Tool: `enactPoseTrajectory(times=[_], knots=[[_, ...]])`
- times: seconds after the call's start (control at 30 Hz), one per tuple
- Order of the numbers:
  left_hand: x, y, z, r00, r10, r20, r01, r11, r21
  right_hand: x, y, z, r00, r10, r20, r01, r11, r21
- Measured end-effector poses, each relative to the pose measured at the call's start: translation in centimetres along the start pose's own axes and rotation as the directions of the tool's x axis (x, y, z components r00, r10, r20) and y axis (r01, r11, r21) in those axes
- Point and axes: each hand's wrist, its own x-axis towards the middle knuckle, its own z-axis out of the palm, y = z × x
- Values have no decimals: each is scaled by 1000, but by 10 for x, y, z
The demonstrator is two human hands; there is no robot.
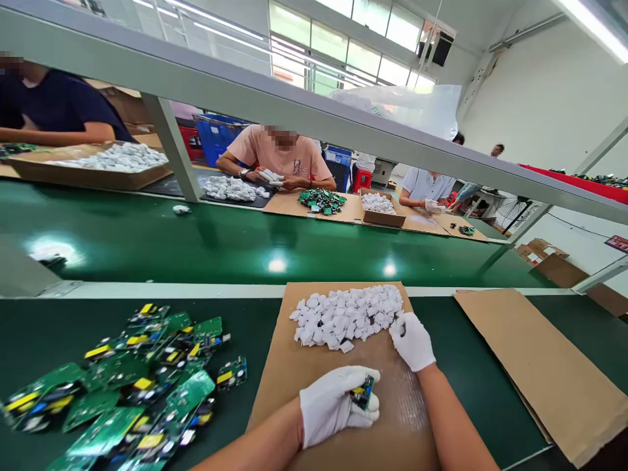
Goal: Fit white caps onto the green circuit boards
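My left hand [338, 402], in a white glove, is closed around a small green circuit board [362, 392] with dark and yellow parts, above a brown cardboard sheet [275, 366]. My right hand [413, 341], also gloved in white, is at the right edge of a heap of small white pieces [343, 314] on that cardboard. Its fingers are curled together, and a small dark spot shows between them; what they hold, if anything, I cannot make out. To the left, a loose pile of circuit boards [142, 373] with yellow, blue and black components lies on the dark green bench.
Folded cardboard [544, 366] lies at the right. Beyond a low pale rail runs a green conveyor [235, 235], with a white piece [181, 209] on it. Grey shelf beams [294, 85] cross above. Across the belt, several people sit by boards and trays [383, 217] of white pieces.
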Motion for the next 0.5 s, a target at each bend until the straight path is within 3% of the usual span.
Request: enactPoseTrajectory(times=[0.3,0.5], knots=[[1,0,0,1000,-17,-9,17,1000,-16,-1,0,-19,992,29,122,-54,978,203],[2,-1,0,1000,3,-10,-3,1000,0,-8,-7,-17,997,4,72,-17,985,170]])
